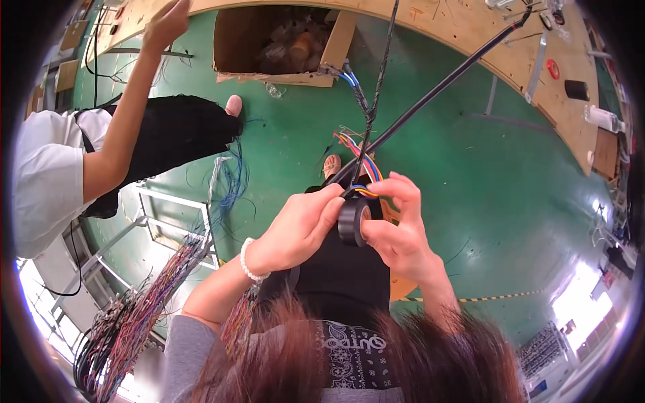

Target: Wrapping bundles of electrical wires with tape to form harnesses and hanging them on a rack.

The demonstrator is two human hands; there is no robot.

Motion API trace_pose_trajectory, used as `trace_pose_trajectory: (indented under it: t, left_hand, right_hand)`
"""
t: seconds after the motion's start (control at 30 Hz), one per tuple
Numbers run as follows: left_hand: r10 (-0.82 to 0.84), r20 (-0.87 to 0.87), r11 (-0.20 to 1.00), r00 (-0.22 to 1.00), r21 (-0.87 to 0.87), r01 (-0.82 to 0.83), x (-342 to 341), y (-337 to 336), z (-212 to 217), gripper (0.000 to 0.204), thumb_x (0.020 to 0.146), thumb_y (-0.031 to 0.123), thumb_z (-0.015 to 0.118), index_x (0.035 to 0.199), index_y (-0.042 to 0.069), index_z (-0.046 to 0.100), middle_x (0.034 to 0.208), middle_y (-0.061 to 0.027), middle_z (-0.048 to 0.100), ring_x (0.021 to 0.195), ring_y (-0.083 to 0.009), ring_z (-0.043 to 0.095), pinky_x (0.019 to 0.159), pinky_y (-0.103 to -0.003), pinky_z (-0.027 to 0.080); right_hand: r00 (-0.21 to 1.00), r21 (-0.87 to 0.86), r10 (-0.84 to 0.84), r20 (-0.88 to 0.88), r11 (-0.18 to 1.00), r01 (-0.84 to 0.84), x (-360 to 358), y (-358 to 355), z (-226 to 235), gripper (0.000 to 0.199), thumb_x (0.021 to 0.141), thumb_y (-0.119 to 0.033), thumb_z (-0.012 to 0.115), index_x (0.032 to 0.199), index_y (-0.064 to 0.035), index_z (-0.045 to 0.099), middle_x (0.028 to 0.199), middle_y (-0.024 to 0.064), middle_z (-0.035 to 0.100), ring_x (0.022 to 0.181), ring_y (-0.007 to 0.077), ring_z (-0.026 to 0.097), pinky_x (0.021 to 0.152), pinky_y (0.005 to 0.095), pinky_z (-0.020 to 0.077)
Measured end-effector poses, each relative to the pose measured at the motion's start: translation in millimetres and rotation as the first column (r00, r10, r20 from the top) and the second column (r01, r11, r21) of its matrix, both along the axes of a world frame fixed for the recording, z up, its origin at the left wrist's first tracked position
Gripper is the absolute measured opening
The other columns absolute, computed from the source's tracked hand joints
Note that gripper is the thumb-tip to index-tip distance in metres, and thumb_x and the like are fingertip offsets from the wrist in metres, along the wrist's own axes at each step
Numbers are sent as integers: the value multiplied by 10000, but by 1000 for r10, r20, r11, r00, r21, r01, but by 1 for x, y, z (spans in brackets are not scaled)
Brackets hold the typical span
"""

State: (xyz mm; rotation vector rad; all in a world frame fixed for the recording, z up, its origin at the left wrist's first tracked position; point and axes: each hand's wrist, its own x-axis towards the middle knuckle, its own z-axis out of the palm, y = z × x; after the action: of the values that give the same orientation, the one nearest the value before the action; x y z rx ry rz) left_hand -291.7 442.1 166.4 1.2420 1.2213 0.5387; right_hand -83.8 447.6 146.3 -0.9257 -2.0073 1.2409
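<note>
My left hand, with a white beaded bracelet at the wrist, pinches a black-wrapped wire harness between thumb and fingers. That harness stretches up and right to the workbench. A thinner black-wrapped branch rises from near my fingers, with blue wire ends partway up. In my right hand a roll of black tape is gripped, just beside the left fingertips. Loose coloured wires, red, yellow, blue and white, come out by the right index finger. The spot where tape meets harness is hidden by my fingers.
A curved wooden workbench spans the far side, holding a red tape roll and a black roll. Under it lies an open cardboard box. Another person stands left, beside a metal frame and hanging wire bundles.
</note>
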Motion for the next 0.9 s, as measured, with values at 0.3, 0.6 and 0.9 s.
trace_pose_trajectory:
  t: [0.3,0.6,0.9]
  left_hand:
    - [6,-489,901,872,381,207,34,-10,-12,200,865,122,620,800,44,448,658,-134,534,589,-336,547,536,-450,421]
    - [13,-327,968,945,240,69,45,-11,-13,172,925,143,572,861,26,463,609,-113,520,545,-293,554,485,-393,416]
    - [237,296,925,925,-360,-121,37,-7,-14,159,990,167,489,925,25,459,587,-64,460,522,-123,455,485,-308,359]
  right_hand:
    - [805,-371,-567,-175,795,480,-24,-1,4,317,834,-221,732,1002,-24,549,1030,37,439,949,132,462,868,297,391]
    - [585,-413,-808,-71,558,720,-38,7,-1,214,870,-116,695,890,-4,515,778,-49,440,659,13,386,606,159,333]
    - [695,-330,-688,208,620,712,-35,36,3,239,839,-149,745,757,-13,566,607,-87,408,566,19,314,489,202,267]
